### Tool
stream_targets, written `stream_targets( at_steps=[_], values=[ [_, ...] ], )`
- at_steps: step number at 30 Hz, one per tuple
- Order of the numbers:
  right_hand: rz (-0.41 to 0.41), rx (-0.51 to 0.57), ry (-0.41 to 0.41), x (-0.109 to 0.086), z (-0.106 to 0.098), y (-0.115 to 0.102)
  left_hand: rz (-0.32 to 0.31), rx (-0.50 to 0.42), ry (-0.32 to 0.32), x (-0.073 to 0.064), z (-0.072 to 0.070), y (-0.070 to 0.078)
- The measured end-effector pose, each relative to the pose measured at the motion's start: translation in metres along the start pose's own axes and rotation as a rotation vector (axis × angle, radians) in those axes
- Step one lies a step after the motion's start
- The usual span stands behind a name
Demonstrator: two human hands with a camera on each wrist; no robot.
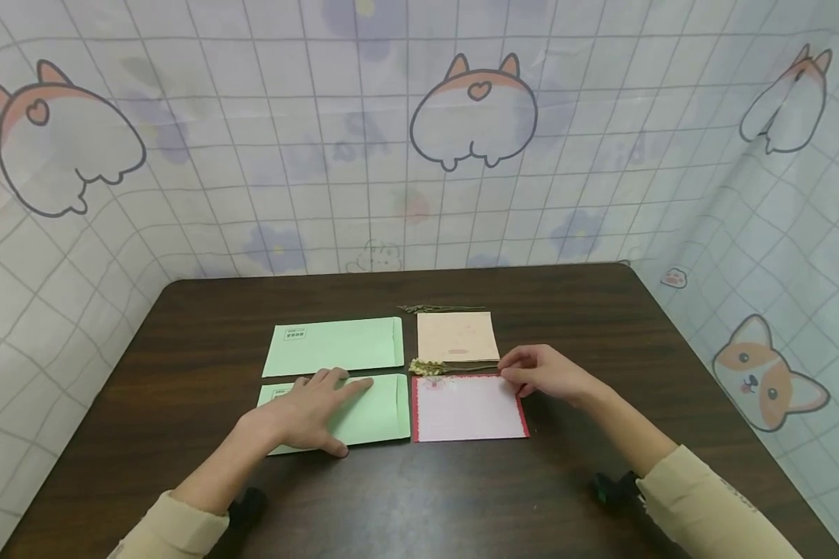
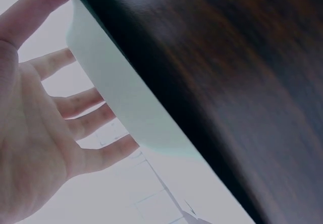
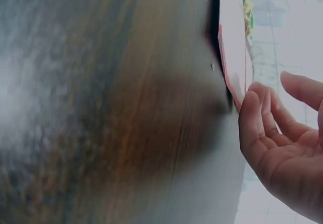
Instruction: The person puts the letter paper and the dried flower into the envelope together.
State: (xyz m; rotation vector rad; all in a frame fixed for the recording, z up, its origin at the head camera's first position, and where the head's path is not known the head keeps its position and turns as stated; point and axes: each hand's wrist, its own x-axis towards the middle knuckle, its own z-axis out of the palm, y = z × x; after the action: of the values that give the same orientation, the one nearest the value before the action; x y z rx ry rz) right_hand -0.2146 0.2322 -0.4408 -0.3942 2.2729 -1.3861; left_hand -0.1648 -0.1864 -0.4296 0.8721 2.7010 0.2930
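Note:
My left hand (image 1: 308,411) rests with spread fingers over the lower green envelope (image 1: 381,411), its thumb reaching the near edge. In the left wrist view the envelope (image 2: 116,88) shows edge-on beside the fingers. My right hand (image 1: 547,374) is at the upper right corner of a white letter sheet (image 1: 470,411) with a red border. Its bent fingertips are right at the sheet (image 3: 234,47) in the right wrist view, the thumb standing apart. A yellow flower sprig (image 1: 429,367) lies along the sheet's top edge, its stem end close to those fingers.
Another green envelope (image 1: 332,347) lies farther back on the dark wood table (image 1: 391,505). Beside it is a beige card (image 1: 454,335), with a thin dried sprig (image 1: 436,309) behind. A patterned cloth wall (image 1: 363,194) encloses the table's back and sides.

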Motion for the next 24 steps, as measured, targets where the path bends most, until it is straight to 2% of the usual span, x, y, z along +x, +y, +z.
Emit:
stream_targets(
  at_steps=[4, 12, 24],
  values=[
    [0.006, -0.034, 0.027, 0.000, -0.003, 0.003, 0.001, -0.003, 0.003, 0.000, -0.001, 0.001],
    [-0.009, -0.176, 0.082, 0.007, -0.003, 0.009, 0.002, 0.005, 0.010, 0.000, 0.000, 0.000],
    [-0.023, -0.302, 0.107, 0.013, 0.003, 0.013, 0.001, 0.002, 0.015, 0.000, 0.002, -0.001]
  ],
)
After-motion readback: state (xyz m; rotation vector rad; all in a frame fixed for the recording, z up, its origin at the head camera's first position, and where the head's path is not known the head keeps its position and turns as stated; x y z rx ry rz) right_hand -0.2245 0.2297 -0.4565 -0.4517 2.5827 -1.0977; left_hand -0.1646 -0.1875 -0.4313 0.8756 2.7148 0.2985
